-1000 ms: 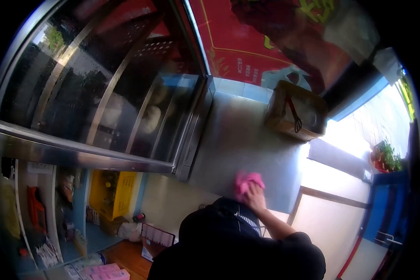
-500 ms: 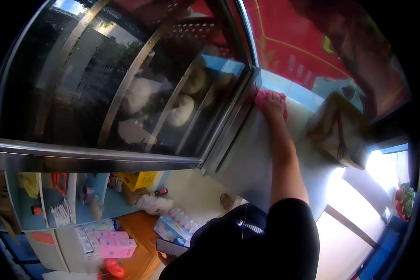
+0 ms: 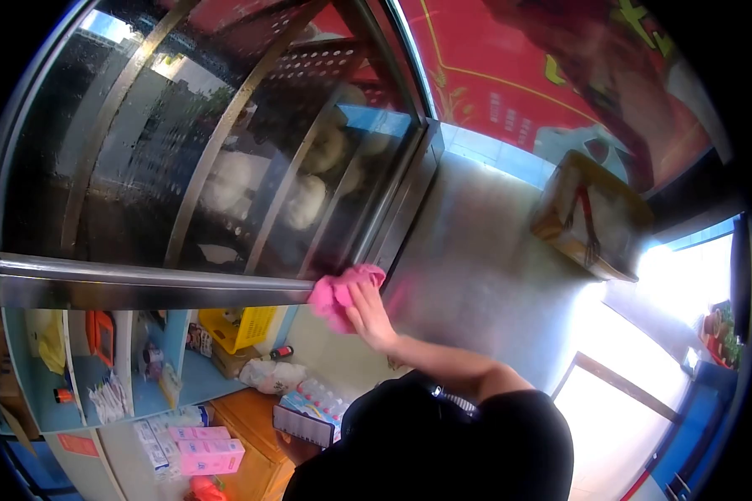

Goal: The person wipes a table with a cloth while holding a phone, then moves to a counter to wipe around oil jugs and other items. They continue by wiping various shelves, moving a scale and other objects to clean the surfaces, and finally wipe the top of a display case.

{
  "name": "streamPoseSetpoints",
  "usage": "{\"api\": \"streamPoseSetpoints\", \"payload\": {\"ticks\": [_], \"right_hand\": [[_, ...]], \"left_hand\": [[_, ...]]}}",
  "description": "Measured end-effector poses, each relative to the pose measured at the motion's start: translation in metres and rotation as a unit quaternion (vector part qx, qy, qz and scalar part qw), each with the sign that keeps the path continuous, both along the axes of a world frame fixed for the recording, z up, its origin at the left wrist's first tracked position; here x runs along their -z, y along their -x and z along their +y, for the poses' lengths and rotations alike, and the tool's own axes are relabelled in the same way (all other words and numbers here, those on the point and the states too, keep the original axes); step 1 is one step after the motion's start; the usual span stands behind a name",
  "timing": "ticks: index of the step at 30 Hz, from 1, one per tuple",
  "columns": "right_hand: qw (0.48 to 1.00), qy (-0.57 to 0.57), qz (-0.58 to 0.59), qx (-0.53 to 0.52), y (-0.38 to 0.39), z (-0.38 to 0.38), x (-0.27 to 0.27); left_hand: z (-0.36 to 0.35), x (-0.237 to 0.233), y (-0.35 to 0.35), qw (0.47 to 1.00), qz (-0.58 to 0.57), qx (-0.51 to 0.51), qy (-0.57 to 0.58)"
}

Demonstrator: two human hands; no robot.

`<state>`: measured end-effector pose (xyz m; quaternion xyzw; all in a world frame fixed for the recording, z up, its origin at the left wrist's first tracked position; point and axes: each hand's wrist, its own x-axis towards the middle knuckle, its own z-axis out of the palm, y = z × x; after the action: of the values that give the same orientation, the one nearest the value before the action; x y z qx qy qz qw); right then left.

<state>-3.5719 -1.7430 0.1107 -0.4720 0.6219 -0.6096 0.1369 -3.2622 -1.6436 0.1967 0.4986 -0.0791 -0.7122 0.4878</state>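
Observation:
My right hand (image 3: 370,316) presses a crumpled pink cloth (image 3: 342,294) against the lower corner of the steel frame (image 3: 159,278) of a glass-fronted cabinet. Its fingers lie over the cloth. Behind the glass, several pale buns (image 3: 304,200) rest on shelves. Low in the view, my left hand (image 3: 295,449) holds a phone (image 3: 303,427), its bright screen facing up; my black sleeve and body hide part of that hand. Beside the cabinet runs a steel counter (image 3: 476,242).
On the counter stands a brownish tub (image 3: 551,219) with red-handled tongs (image 3: 586,215) in it. Blue shelving (image 3: 205,380) with a yellow basket (image 3: 246,328) is below the cabinet. Pink boxes (image 3: 211,457) and a pack of bottles (image 3: 322,402) sit near a wooden surface (image 3: 246,434).
My right hand has moved with the pink cloth from the counter's far edge, back toward me and left, to the cabinet's near corner. My left hand still holds the phone.

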Motion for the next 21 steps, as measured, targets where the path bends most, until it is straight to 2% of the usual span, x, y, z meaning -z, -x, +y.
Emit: {"api": "streamPoseSetpoints", "payload": {"ticks": [1,2,3,4,5,6,7,9,11,12,13,15,17,18,19,21], "right_hand": [[1.0,0.006,0.007,0.016,0.008,-0.023,0.012],[0.992,0.007,0.028,0.124,0.03,-0.051,0.019],[0.972,0.007,0.048,0.229,0.062,-0.085,0.02],[0.957,0.036,0.025,0.285,0.1,-0.113,0.021],[0.957,0.001,0.036,0.288,0.144,-0.135,0.031],[0.945,0.042,0.012,0.324,0.181,-0.146,0.023],[0.928,-0.042,0.1,0.356,0.225,-0.149,0.009],[0.875,-0.246,0.194,0.368,0.294,-0.165,0.008],[0.903,-0.183,-0.032,0.388,0.306,-0.162,-0.019],[0.924,-0.135,-0.016,0.358,0.308,-0.177,0.0],[0.924,-0.135,-0.012,0.356,0.308,-0.183,0.021],[0.936,-0.065,-0.196,0.284,0.266,-0.16,0.013],[0.94,-0.06,-0.199,0.269,0.21,-0.144,0.043],[0.95,0.009,-0.193,0.244,0.174,-0.132,0.059],[0.947,-0.071,-0.231,0.212,0.127,-0.115,0.074],[0.947,-0.154,-0.245,0.136,0.039,-0.059,0.064]], "left_hand": [[-0.003,-0.004,0.008,0.998,-0.017,0.052,0.022],[-0.004,-0.003,0.009,0.998,-0.019,0.052,0.026],[-0.004,-0.001,0.009,1.0,0.0,0.01,0.018],[-0.004,-0.002,0.008,0.999,0.017,-0.031,0.01],[-0.002,-0.005,0.007,0.999,0.012,-0.031,0.013],[0.003,-0.007,0.007,0.999,0.027,-0.028,0.012],[0.006,-0.007,0.006,0.999,0.044,-0.025,0.011],[0.014,-0.007,-0.001,0.999,0.025,-0.036,-0.005],[0.02,-0.008,-0.009,0.998,-0.001,-0.058,-0.024],[0.022,-0.008,-0.013,0.998,-0.006,-0.061,-0.027],[0.024,-0.006,-0.016,0.997,-0.008,-0.064,-0.031],[0.024,-0.001,-0.017,0.997,-0.014,-0.064,-0.032],[0.02,0.006,-0.017,0.998,-0.017,-0.054,-0.033],[0.016,0.01,-0.016,0.998,-0.018,-0.044,-0.033],[0.013,0.015,-0.016,0.999,-0.023,-0.031,-0.032],[-0.001,0.027,-0.015,0.999,-0.047,0.019,-0.017]]}}
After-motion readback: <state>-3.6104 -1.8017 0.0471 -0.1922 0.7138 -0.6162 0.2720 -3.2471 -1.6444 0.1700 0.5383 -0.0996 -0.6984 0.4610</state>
